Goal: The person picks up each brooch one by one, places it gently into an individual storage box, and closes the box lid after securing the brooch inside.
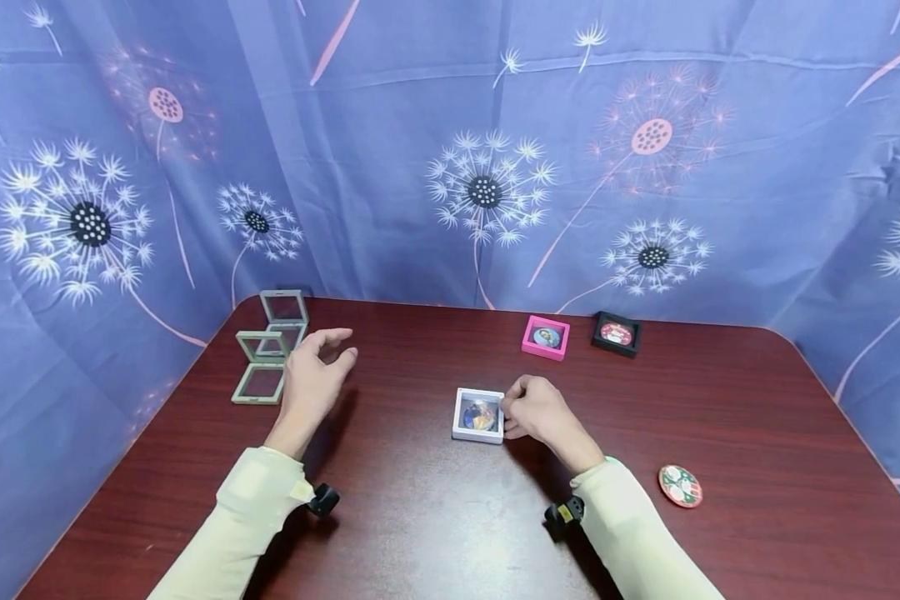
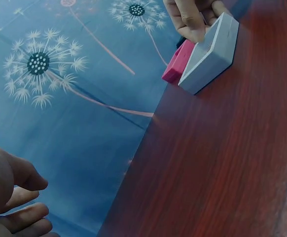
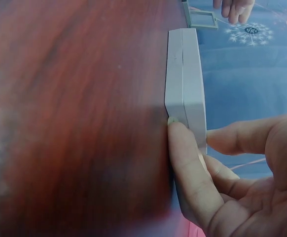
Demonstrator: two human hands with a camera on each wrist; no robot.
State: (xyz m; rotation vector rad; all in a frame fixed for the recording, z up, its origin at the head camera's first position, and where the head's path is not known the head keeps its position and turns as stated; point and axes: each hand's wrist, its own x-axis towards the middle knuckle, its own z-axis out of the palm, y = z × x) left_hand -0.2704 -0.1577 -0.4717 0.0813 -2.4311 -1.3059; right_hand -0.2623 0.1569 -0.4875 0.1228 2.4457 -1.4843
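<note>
A white square display frame (image 1: 477,436) with a clear window lies shut on the table, a round printed badge (image 1: 480,415) showing inside it. My right hand (image 1: 543,412) pinches its right side; the right wrist view shows the thumb (image 3: 239,137) on one face of the white frame (image 3: 193,79) and a finger on the other. My left hand (image 1: 313,375) hovers at the left with thumb and fingers apart, holding nothing. Just beside it stand a light green display frame (image 1: 257,401) and a grey-green one (image 1: 284,292) behind, both hinged open; the hand partly covers them.
At the back right are a pink frame (image 1: 543,353) and a black frame (image 1: 613,349), each with a round badge inside. A loose round badge (image 1: 680,486) lies right of my right forearm. A blue dandelion-print curtain (image 1: 390,167) hangs round the brown table (image 1: 390,517).
</note>
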